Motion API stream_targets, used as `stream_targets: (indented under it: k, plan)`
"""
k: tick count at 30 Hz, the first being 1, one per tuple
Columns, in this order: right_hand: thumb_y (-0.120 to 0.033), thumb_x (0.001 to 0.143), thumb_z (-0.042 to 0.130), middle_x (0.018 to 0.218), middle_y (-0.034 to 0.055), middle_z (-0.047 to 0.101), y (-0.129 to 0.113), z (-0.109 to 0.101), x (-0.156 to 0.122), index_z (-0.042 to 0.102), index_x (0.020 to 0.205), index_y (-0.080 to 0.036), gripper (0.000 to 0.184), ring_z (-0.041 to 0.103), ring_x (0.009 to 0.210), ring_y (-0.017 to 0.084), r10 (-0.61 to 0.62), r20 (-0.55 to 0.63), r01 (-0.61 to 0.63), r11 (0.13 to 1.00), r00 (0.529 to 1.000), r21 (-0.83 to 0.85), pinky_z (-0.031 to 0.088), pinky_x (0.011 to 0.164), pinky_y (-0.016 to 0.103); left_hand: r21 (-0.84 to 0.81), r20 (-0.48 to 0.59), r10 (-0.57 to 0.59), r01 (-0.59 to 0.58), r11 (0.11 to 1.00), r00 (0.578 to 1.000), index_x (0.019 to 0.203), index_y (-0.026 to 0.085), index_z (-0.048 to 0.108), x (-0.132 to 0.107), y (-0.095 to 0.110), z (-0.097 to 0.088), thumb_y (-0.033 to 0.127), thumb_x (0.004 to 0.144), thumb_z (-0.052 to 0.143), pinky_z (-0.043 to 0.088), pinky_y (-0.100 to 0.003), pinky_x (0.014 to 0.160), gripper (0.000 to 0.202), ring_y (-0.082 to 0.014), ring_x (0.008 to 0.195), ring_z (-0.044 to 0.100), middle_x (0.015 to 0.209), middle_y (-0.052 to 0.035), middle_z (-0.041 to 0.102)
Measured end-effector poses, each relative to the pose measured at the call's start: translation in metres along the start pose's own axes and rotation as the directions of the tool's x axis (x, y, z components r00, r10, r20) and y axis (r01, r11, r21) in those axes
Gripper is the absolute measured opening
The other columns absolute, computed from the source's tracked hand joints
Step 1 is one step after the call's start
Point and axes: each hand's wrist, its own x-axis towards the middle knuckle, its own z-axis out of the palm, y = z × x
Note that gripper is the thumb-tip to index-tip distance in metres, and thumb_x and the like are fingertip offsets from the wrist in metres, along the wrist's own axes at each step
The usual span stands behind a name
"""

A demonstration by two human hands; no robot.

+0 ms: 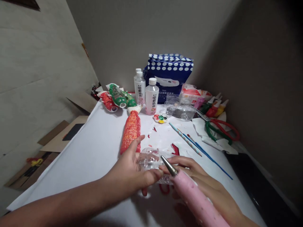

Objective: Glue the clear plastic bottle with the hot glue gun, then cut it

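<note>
My left hand point(134, 170) grips a clear plastic bottle point(151, 157) lying on its side, thumb on the near side and one finger stretched out beyond it. In my right hand point(203, 179) is a pink hot glue gun point(191, 192) with a tapered metal nozzle, which points up and left toward the bottle. The right fingers also reach the bottle's right side. Right behind the left hand lies a red-orange painted fish body point(131, 129) with a white end. Part of the bottle is hidden by the hands.
Two green and one red painted fish point(107, 102) lie at the back left. Labelled drink bottles point(152, 97) stand before a blue bag point(170, 69). A paint palette point(160, 118), brushes point(201, 145), scissors point(220, 126), paint tubes point(214, 107) and red scraps point(175, 149) lie on the white-covered table.
</note>
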Motion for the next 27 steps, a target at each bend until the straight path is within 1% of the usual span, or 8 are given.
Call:
stream_targets:
  k: [4, 6, 8, 10, 14, 18, 23, 27]
  plan:
    - [-0.026, 0.094, 0.053, 0.106, 0.0096, 0.075, -0.001, -0.002, 0.003, 0.055, 0.13, -0.022, 0.036, 0.062, 0.12, 0.028, -0.025, -0.015, 0.025, 1.0, 1.0, 0.0, 0.05, 0.104, 0.042, -0.057, -0.002, -0.016, 0.016, 0.998, 1.0, 0.153, 0.028, -0.005, -0.001, 0.0, -0.002, 0.026, 0.066, 0.086, 0.053, -0.021, 0.042, 0.126, -0.0178, 0.07, 0.068, 0.137, -0.0254, 0.049]
    - [-0.023, 0.095, 0.051, 0.112, 0.011, 0.074, -0.001, -0.002, 0.004, 0.061, 0.121, -0.02, 0.028, 0.061, 0.121, 0.028, -0.039, -0.04, 0.039, 0.999, 0.998, -0.002, 0.049, 0.105, 0.041, -0.083, 0.001, -0.019, 0.019, 0.996, 1.0, 0.154, 0.029, -0.003, -0.001, 0.0, -0.003, 0.028, 0.064, 0.087, 0.053, -0.022, 0.043, 0.127, -0.0188, 0.07, 0.068, 0.139, -0.0259, 0.048]
    - [-0.022, 0.095, 0.051, 0.117, 0.0116, 0.073, 0.0, -0.002, 0.005, 0.064, 0.112, -0.019, 0.022, 0.061, 0.121, 0.028, -0.055, -0.053, 0.055, 0.998, 0.997, -0.003, 0.049, 0.105, 0.042, -0.092, 0.011, -0.017, 0.018, 0.996, 1.0, 0.154, 0.031, -0.003, -0.001, 0.0, -0.004, 0.03, 0.066, 0.086, 0.052, -0.022, 0.044, 0.125, -0.0153, 0.065, 0.067, 0.14, -0.0257, 0.047]
    - [-0.021, 0.096, 0.05, 0.116, 0.0106, 0.073, 0.0, -0.002, 0.006, 0.065, 0.109, -0.019, 0.019, 0.061, 0.121, 0.027, -0.061, -0.05, 0.061, 0.998, 0.997, -0.009, 0.049, 0.106, 0.042, -0.089, 0.019, -0.01, 0.012, 0.996, 1.0, 0.154, 0.032, -0.004, -0.002, 0.0, -0.005, 0.032, 0.069, 0.084, 0.052, -0.022, 0.045, 0.122, -0.0113, 0.059, 0.064, 0.142, -0.0257, 0.046]
    - [-0.023, 0.1, 0.045, 0.118, 0.0096, 0.073, 0.0, 0.002, 0.005, 0.063, 0.112, -0.02, 0.021, 0.058, 0.126, 0.025, -0.084, -0.029, 0.082, 0.995, 0.996, -0.06, 0.049, 0.107, 0.041, -0.067, 0.027, -0.013, 0.015, 0.998, 1.0, 0.154, 0.03, -0.004, -0.001, 0.0, -0.006, 0.035, 0.067, 0.085, 0.05, -0.022, 0.046, 0.125, -0.0099, 0.059, 0.063, 0.144, -0.0262, 0.043]
    - [-0.021, 0.102, 0.041, 0.124, 0.0103, 0.071, 0.001, 0.007, 0.005, 0.06, 0.118, -0.02, 0.025, 0.055, 0.13, 0.024, -0.106, -0.035, 0.103, 0.991, 0.994, -0.086, 0.049, 0.107, 0.04, -0.038, 0.008, -0.03, 0.03, 0.999, 1.0, 0.155, 0.02, 0.002, 0.001, 0.001, -0.008, 0.036, 0.064, 0.086, 0.047, -0.022, 0.045, 0.125, -0.0117, 0.06, 0.062, 0.136, -0.0264, 0.051]
    - [-0.023, 0.104, 0.037, 0.126, 0.0116, 0.069, 0.004, 0.009, 0.006, 0.062, 0.112, -0.018, 0.026, 0.053, 0.131, 0.024, -0.106, -0.061, 0.101, 0.992, 0.993, -0.079, 0.049, 0.106, 0.04, 0.023, -0.028, -0.063, 0.063, 0.998, 0.998, 0.155, 0.018, 0.01, 0.001, 0.001, -0.01, 0.037, 0.07, 0.08, 0.033, -0.02, 0.037, 0.112, -0.006, 0.044, 0.055, 0.13, -0.0252, 0.057]
    - [-0.022, 0.104, 0.039, 0.128, 0.0104, 0.068, 0.007, 0.012, 0.003, 0.062, 0.117, -0.02, 0.027, 0.051, 0.132, 0.024, -0.104, -0.035, 0.101, 0.993, 0.994, -0.062, 0.048, 0.107, 0.04, 0.0, -0.042, -0.012, 0.012, 1.0, 0.999, 0.152, 0.013, 0.018, 0.002, 0.003, -0.009, 0.027, 0.066, 0.078, 0.039, -0.022, 0.04, 0.106, -0.006, 0.046, 0.054, 0.123, -0.0207, 0.062]
